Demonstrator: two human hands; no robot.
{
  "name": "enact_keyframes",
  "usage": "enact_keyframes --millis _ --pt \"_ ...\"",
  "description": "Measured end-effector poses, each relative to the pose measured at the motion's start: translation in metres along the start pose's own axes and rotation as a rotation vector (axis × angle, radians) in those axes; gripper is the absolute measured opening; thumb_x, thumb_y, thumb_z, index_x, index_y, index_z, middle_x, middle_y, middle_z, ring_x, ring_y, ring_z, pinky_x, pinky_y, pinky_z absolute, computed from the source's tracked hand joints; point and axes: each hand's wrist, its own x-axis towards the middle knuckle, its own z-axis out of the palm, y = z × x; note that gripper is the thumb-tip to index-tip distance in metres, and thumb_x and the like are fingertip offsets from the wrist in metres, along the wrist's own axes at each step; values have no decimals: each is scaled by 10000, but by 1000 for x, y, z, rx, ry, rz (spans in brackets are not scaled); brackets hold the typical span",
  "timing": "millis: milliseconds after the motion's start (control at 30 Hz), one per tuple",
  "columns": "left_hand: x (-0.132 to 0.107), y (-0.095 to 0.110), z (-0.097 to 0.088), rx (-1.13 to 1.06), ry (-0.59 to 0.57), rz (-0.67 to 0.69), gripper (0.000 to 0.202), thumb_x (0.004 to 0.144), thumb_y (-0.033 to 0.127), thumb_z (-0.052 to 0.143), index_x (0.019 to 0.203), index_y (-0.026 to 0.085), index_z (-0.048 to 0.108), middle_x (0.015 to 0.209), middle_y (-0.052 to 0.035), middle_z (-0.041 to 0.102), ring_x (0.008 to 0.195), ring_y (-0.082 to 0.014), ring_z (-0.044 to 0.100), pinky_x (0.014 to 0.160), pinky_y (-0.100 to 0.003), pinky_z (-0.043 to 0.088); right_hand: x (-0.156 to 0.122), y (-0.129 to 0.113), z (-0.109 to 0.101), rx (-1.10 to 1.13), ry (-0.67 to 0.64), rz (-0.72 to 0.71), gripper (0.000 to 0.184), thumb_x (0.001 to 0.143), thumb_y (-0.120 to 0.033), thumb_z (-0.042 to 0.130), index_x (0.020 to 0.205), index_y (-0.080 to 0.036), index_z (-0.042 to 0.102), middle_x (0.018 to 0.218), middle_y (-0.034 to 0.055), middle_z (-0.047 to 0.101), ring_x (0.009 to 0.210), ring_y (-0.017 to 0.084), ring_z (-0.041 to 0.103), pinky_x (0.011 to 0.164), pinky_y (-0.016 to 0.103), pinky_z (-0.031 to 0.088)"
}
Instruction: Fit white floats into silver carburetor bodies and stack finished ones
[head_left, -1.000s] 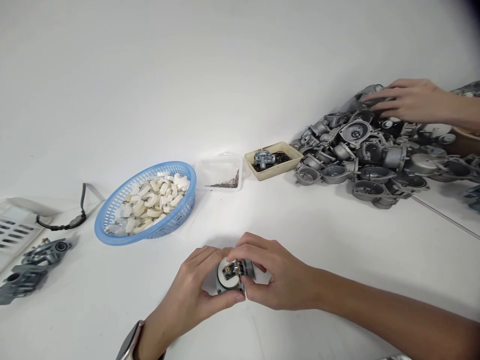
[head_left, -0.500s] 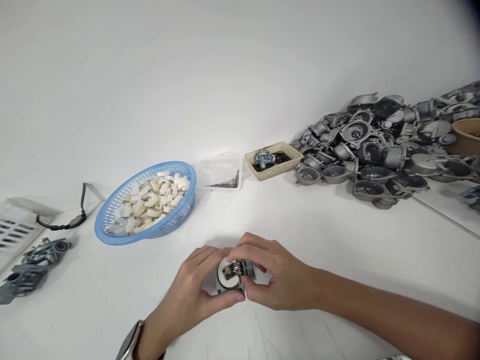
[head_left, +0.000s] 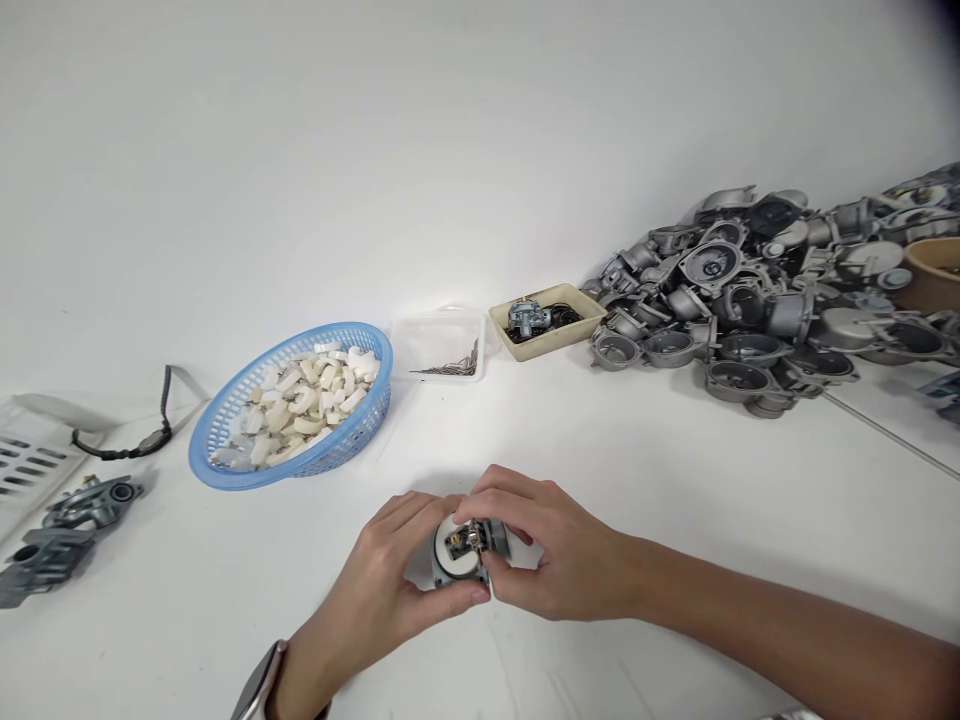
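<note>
Between my hands, low in the middle of the head view, is a grey metal carburetor (head_left: 442, 577) with its float side facing up. A white C-shaped float (head_left: 466, 566) sits in it around brass and metal parts. My left hand (head_left: 401, 570) grips the body from the left, thumb along the near edge and fingers at the far side. The index finger and thumb of my right hand (head_left: 536, 545) close on the carburetor around the float's hinge; any small pin between the fingertips is hidden.
A blue basket (head_left: 352, 440) of white floats stands beyond my left hand. Further back are a clear tray (head_left: 420, 335) of thin metal pins and a cream tray (head_left: 544, 347) holding a carburetor and black rings. Metal bowls (head_left: 739, 378) pile up right; carburetor bodies (head_left: 56, 555) lie left.
</note>
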Motion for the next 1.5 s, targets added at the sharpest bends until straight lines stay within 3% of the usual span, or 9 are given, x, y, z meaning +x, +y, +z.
enact_keyframes --millis 800,1500 --pt "0 0 0 -7 -19 -17 456 852 447 770 1218 277 558 1053 8 687 930 -195 631 824 -325 494 -2 1 1 -14 -10 7 407 771 -100 566 1158 -220 592 987 11 573 686 61 489 589 170 424" --pt "1 1 0 -13 -20 -35 440 852 454 766 1201 274 570 1047 -9 687 928 -210 627 833 -333 493 -2 2 2 -19 -4 4 427 759 -88 581 1163 -225 594 988 4 570 691 63 494 589 178 428"
